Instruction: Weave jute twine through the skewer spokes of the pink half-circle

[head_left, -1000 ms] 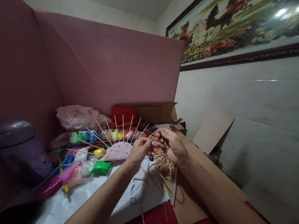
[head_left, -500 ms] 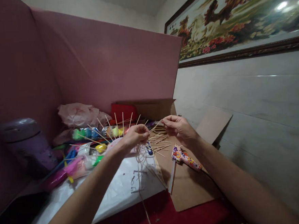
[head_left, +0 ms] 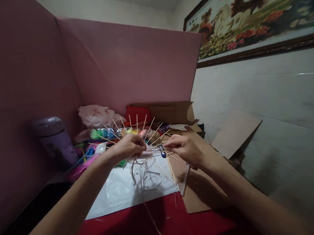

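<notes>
My left hand (head_left: 133, 147) is closed in a pinch at the middle of a fan of thin wooden sticks (head_left: 137, 124). Loose loops of pale string (head_left: 140, 176) hang below it, and one strand trails down over the table's front edge. My right hand (head_left: 184, 149) is also pinched, a little to the right, with a strand stretched between the two hands. Beneath the fingers a pale round piece at the hub of the sticks is mostly hidden. Close to my right fingertips lies a dark blue object (head_left: 162, 151), too small to name surely.
White sheeting (head_left: 111, 197) covers part of the red table (head_left: 127, 227). A cardboard piece (head_left: 202, 196) lies at right. Behind are bags of coloured clay (head_left: 99, 133), a pink plastic bag (head_left: 97, 114) and a red item (head_left: 137, 114). A purple bottle (head_left: 57, 146) stands left.
My right hand has come down, and my left hand has shifted left and slightly down in view. The camera view has turned a little left. My right hand now covers the flowered glue gun.
</notes>
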Motion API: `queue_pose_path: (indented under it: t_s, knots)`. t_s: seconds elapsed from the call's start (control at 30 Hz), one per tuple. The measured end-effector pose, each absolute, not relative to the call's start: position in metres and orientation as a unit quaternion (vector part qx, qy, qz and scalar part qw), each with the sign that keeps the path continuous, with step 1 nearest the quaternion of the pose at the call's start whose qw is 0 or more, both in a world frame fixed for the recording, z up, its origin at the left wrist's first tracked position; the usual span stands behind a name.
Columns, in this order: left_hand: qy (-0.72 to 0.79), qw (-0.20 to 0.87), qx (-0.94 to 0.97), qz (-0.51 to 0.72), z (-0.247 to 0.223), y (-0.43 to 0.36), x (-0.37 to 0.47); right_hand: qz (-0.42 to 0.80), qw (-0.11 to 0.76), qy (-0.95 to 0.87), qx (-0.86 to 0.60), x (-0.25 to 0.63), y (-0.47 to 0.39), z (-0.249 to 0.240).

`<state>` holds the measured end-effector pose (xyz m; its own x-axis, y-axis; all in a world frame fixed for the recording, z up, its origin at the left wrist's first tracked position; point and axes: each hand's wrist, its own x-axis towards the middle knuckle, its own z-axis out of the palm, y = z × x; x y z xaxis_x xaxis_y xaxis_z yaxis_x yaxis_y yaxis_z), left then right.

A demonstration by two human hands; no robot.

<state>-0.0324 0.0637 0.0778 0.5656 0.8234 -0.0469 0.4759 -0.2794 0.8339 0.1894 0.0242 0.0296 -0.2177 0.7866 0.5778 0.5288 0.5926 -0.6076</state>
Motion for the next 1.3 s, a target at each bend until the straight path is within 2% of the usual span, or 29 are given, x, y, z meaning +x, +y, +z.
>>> queue_pose_path:
  t_s: [0.2,0.3,0.53,0.8,0.93,1.13,1.3]
  knots:
    - [0.431,0.287,0.820,0.244,0.035,0.076,-0.052,0.025,0.337,-0.830,-0.443,0.165,0.044,0.000]
    - [0.446,0.251,0.816,0.269,0.019,0.082,-0.061,0.016,0.321,-0.831,-0.454,0.158,0.054,-0.006]
    - [0.512,0.120,0.776,0.349,-0.001,0.096,-0.082,0.051,0.346,-0.815,-0.462,0.146,0.075,-0.014]
    - [0.613,0.024,0.749,0.251,-0.011,0.093,-0.095,0.117,0.439,-0.748,-0.483,0.126,0.074,-0.037]
    - [0.626,0.007,0.743,0.237,-0.015,0.094,-0.097,0.160,0.470,-0.716,-0.491,0.123,0.073,-0.042]
    - [0.608,0.055,0.741,0.280,-0.018,0.096,-0.098,0.236,0.513,-0.654,-0.503,0.126,0.075,-0.037]
    - [0.591,0.092,0.742,0.302,-0.022,0.098,-0.100,0.353,0.529,-0.620,-0.460,0.126,0.077,-0.038]
